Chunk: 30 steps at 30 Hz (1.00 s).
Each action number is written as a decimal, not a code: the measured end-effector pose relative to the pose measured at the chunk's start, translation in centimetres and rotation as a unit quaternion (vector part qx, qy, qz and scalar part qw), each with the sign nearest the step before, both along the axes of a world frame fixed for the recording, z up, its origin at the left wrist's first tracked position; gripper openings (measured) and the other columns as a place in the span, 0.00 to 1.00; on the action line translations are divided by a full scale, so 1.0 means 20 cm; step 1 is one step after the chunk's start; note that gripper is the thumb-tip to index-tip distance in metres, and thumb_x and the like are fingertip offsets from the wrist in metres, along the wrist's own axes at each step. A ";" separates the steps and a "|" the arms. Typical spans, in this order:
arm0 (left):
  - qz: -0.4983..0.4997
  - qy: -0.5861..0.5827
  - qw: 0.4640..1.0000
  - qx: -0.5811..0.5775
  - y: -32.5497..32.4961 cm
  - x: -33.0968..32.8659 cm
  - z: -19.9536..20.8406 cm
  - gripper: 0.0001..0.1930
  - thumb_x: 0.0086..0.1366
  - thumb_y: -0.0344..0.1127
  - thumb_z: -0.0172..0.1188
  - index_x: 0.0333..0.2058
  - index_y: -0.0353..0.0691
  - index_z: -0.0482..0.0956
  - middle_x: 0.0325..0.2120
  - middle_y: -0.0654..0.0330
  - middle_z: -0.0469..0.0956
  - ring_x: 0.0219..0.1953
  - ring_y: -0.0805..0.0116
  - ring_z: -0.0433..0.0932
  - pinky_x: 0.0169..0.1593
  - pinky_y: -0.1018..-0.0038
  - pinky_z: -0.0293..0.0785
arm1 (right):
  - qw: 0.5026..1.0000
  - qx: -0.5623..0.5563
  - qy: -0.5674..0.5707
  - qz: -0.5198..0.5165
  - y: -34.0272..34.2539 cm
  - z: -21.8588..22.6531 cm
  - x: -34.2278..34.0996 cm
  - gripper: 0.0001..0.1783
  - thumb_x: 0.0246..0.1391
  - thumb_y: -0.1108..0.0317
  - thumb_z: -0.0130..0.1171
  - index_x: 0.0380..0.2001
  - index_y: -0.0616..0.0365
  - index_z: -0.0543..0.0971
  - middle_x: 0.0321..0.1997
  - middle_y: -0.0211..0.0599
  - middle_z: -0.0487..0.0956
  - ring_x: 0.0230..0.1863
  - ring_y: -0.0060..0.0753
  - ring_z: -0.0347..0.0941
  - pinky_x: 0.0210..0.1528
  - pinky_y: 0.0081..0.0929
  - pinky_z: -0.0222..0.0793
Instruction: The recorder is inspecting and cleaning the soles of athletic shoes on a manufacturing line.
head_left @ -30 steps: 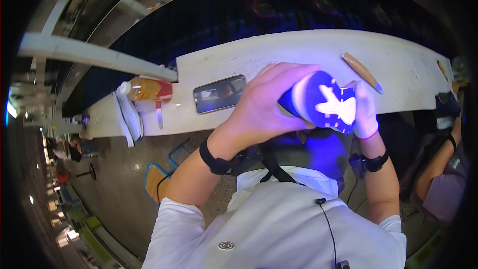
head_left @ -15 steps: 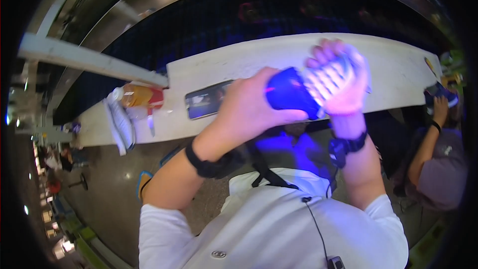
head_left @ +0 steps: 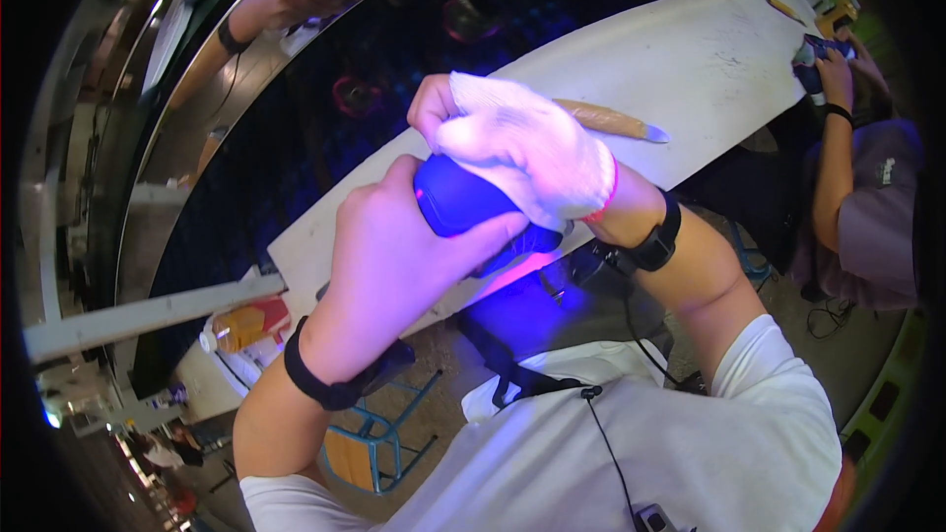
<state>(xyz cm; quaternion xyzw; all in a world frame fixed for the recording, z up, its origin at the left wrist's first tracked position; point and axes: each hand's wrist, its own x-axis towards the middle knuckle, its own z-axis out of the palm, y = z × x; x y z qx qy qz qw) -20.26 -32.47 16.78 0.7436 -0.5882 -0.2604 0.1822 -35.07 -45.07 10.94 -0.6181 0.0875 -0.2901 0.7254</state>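
A rounded, dark blue object [head_left: 458,199] is held up over the table's near edge in violet light; its kind cannot be told. My bare left hand [head_left: 379,241] is wrapped round its left side, with the thumb along the lower front. Over its upper right side lies my right hand [head_left: 522,143], back upward, in a white knit glove that leaves the fingertips bare. Those fingers are curled at the far side, and what they grip is hidden. Just beyond the right hand, a brown-wrapped tool [head_left: 601,120] with a pale tip lies on the white table [head_left: 690,64].
On the left stands a bottle of amber liquid [head_left: 236,328] beside a metal bar [head_left: 158,315]. A dark glossy panel curves behind the table and mirrors my hands. To the right a co-worker's hands [head_left: 836,74] hold a dark shoe [head_left: 813,54]. Below is a blue-framed stool [head_left: 370,448].
The view has turned to the right. My right hand has rolled from palm up to back up and now lies over the blue object. The left hand keeps its hold.
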 end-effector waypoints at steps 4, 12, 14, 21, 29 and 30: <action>-0.148 -0.143 0.971 -0.121 0.04 -0.19 0.04 0.41 0.51 0.59 0.86 0.48 0.26 0.81 0.22 0.53 0.84 0.22 0.56 0.88 0.28 0.66 0.83 | 0.998 -0.063 0.013 -0.016 0.04 0.03 -0.25 0.22 0.68 0.52 0.58 0.49 0.62 0.79 0.46 0.38 0.76 0.49 0.33 0.73 0.56 0.30 0.71; -0.337 -0.172 0.903 -0.203 0.19 -0.23 0.04 0.39 0.50 0.56 0.84 0.48 0.30 0.80 0.30 0.54 0.83 0.27 0.59 0.85 0.30 0.66 0.82 | 0.915 -0.391 0.088 -0.038 0.33 0.14 -0.59 0.38 0.63 0.53 0.64 0.70 0.67 0.73 0.71 0.62 0.75 0.75 0.66 0.70 0.79 0.57 0.62; -0.359 -0.177 0.891 -0.214 0.24 -0.12 0.07 0.38 0.50 0.57 0.84 0.50 0.34 0.81 0.34 0.52 0.85 0.32 0.57 0.87 0.34 0.65 0.84 | 0.913 -0.395 0.099 -0.014 0.44 0.13 -0.59 0.43 0.60 0.54 0.70 0.72 0.67 0.71 0.74 0.64 0.73 0.77 0.66 0.68 0.79 0.58 0.62; 0.033 0.251 0.961 -0.112 0.66 -0.08 -0.19 0.34 0.62 0.41 0.78 0.64 0.44 0.73 0.74 0.42 0.60 0.77 0.48 0.62 0.78 0.54 0.58 | 0.833 -0.501 0.221 -0.074 0.38 -0.34 -0.45 0.56 0.46 0.52 0.81 0.75 0.62 0.67 0.64 0.58 0.81 0.63 0.71 0.79 0.68 0.56 0.75; 0.077 0.441 0.781 -0.435 0.84 0.01 -0.30 0.57 0.63 0.45 0.80 0.80 0.44 0.49 0.76 0.43 0.62 0.75 0.45 0.67 0.78 0.48 0.60 | 0.619 -0.751 -0.014 -0.228 0.06 0.43 -0.36 0.32 0.52 0.63 0.74 0.63 0.39 0.82 0.45 0.44 0.82 0.41 0.51 0.83 0.40 0.44 0.82; 0.106 0.472 0.752 -0.447 0.85 0.01 -0.28 0.57 0.63 0.45 0.79 0.81 0.44 0.49 0.76 0.44 0.63 0.74 0.44 0.68 0.78 0.48 0.60 | 0.542 -0.782 -0.047 -0.305 -0.05 0.65 -0.32 0.32 0.55 0.62 0.73 0.65 0.42 0.80 0.46 0.45 0.82 0.43 0.51 0.83 0.42 0.44 0.81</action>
